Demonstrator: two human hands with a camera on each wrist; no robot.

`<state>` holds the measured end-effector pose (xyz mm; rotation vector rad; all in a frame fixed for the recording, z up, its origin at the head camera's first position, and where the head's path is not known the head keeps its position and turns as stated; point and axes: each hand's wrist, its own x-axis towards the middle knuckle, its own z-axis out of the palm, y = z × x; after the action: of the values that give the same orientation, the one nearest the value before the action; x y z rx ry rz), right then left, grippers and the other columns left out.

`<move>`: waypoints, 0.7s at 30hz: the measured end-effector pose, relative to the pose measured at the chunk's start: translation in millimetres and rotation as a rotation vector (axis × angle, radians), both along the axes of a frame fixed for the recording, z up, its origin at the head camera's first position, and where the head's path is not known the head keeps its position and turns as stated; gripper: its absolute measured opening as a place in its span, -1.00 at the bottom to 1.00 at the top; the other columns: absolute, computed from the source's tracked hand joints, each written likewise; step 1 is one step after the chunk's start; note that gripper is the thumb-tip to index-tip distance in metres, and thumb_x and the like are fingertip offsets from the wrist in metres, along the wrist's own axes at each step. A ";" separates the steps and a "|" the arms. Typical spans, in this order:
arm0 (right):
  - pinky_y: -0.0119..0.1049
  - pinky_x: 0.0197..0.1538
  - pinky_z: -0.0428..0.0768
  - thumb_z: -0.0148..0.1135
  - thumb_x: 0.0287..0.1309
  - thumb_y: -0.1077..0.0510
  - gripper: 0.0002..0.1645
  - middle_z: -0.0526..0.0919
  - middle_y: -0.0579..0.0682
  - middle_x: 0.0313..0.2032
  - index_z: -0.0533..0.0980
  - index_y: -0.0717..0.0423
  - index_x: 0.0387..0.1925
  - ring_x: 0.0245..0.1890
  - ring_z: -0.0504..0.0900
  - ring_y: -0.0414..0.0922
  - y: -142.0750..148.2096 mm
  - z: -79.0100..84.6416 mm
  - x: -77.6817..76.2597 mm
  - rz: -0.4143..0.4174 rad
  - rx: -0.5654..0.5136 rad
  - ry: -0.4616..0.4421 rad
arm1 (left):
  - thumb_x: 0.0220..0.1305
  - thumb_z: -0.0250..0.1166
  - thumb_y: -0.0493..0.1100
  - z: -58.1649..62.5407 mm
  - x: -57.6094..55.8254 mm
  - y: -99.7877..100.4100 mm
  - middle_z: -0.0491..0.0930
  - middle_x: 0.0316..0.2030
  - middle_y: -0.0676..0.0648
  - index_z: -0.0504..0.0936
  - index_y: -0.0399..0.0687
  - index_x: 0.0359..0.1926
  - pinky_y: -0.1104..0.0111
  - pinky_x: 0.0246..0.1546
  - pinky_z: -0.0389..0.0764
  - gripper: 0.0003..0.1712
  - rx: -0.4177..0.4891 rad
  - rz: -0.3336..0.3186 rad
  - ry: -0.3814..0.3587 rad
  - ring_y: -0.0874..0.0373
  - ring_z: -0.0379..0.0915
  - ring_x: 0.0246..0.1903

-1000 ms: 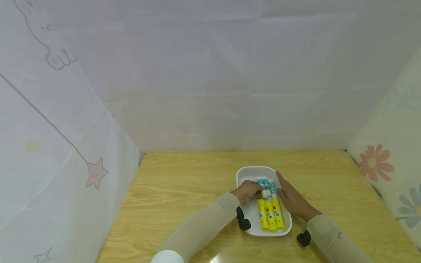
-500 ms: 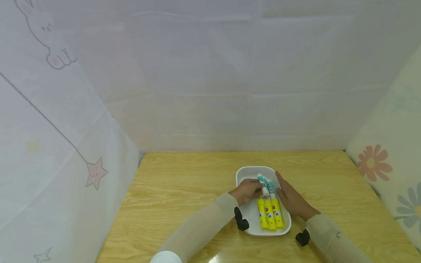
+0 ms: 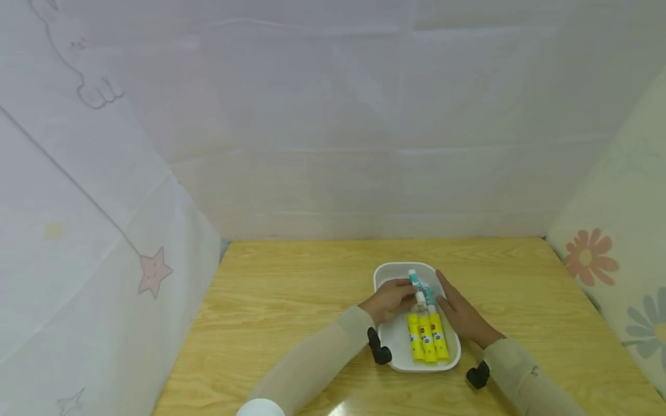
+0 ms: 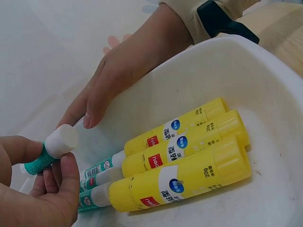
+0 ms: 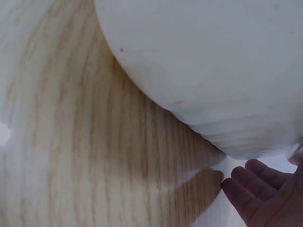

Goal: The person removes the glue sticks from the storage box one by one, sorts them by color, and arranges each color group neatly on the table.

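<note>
My left hand pinches a small green-and-white glue stick between thumb and fingers, above the far part of a white plastic tray. Below it in the tray lie several more green-and-white glue sticks, partly hidden by that hand. Three yellow glue sticks lie side by side in the near part of the tray. My right hand rests along the tray's right side. Its thumb is over the rim on the inner side, and its fingers lie straight along the outside.
The tray stands on a light wooden table, right of the middle. Pale cloth with printed figures hangs behind the table and at both sides. A black wrist mount sits close to the tray's left edge.
My left hand has lifted one green-and-white glue stick up from the others in the tray and drawn slightly left. The right hand has stayed at the tray's side.
</note>
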<state>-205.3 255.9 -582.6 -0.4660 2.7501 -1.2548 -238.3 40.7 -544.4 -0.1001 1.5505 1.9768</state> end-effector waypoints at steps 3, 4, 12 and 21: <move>0.30 0.39 -0.05 -0.21 0.54 0.07 -0.25 -0.22 0.15 0.52 -0.32 -0.19 0.54 0.47 -0.14 0.23 0.5 0.3 -0.1 -0.002 -0.039 -0.005 | 0.38 0.22 -0.21 2.3 0.4 -1.9 0.58 -0.05 -0.11 0.36 -0.33 0.30 0.30 0.05 0.58 -0.45 0.017 -0.008 0.002 0.12 0.54 -0.06; 0.31 0.38 -0.05 -0.21 0.54 0.07 -0.25 -0.21 0.16 0.52 -0.32 -0.18 0.54 0.47 -0.14 0.23 0.4 0.4 -0.2 -0.001 -0.042 -0.002 | 0.38 0.23 -0.20 2.9 0.2 -2.8 0.58 -0.05 -0.11 0.36 -0.33 0.30 0.29 0.07 0.57 -0.45 0.022 -0.008 0.003 0.11 0.54 -0.05; 0.29 0.39 -0.05 -0.20 0.54 0.06 -0.23 -0.22 0.14 0.52 -0.32 -0.18 0.54 0.47 -0.14 0.21 -1.1 0.2 0.3 -0.004 -0.037 -0.020 | 0.38 0.23 -0.18 13.2 -6.4 -15.6 0.54 0.05 -0.14 0.37 -0.29 0.31 0.27 0.14 0.53 -0.45 0.089 0.012 0.058 0.08 0.49 0.05; 0.26 0.41 -0.06 -0.21 0.54 0.04 -0.23 -0.23 0.12 0.52 -0.35 -0.22 0.53 0.48 -0.15 0.17 -1.8 4.3 1.1 -0.012 -0.012 -0.028 | 0.39 0.21 -0.18 30.1 -19.0 -48.2 0.47 0.12 -0.17 0.29 -0.27 0.36 0.28 0.19 0.48 -0.41 0.137 0.054 0.118 0.06 0.43 0.08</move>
<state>-204.1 254.0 -578.4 -0.4298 2.7284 -1.2707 -257.3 -7.6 -514.3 0.0323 1.4931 2.1597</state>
